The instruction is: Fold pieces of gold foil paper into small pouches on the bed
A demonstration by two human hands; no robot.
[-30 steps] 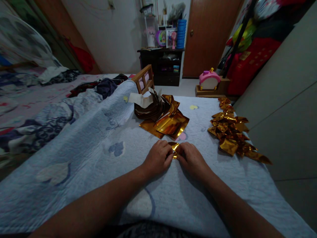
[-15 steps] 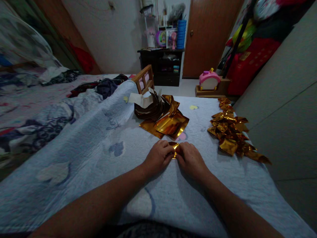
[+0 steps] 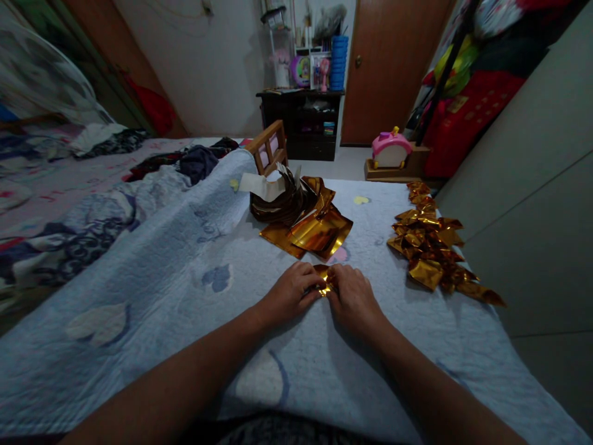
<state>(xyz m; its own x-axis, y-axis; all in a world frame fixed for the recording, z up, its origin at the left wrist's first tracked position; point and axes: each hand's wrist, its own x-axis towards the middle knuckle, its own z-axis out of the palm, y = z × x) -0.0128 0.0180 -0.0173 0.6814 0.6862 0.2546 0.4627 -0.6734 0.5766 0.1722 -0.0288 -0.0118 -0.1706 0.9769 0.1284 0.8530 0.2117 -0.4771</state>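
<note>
A small piece of gold foil paper [image 3: 325, 285] lies on the blue quilt between my two hands, its outer ends hidden under my fingers. My left hand [image 3: 296, 285] pinches its left side, thumb and fingers close together. On the other side my right hand [image 3: 353, 293] grips the foil paper with its fingers curled over it. Just beyond my hands rests a loose stack of gold foil sheets [image 3: 322, 232], beside a curled bundle of paper [image 3: 282, 201] with white edges. Off to the right lies a pile of folded gold foil pieces [image 3: 424, 241].
The blue quilt [image 3: 185, 346] with heart shapes covers the surface under my arms. A wooden frame [image 3: 269, 148] stands at its far edge. Farther back are a dark cabinet [image 3: 296, 133], a door [image 3: 393, 68] and a pink toy [image 3: 391, 150]. A grey panel [image 3: 532, 235] bounds the right side.
My fingers have shifted slightly on the foil paper, and the gold between them looks more creased. The stack and the folded pile have stayed in place.
</note>
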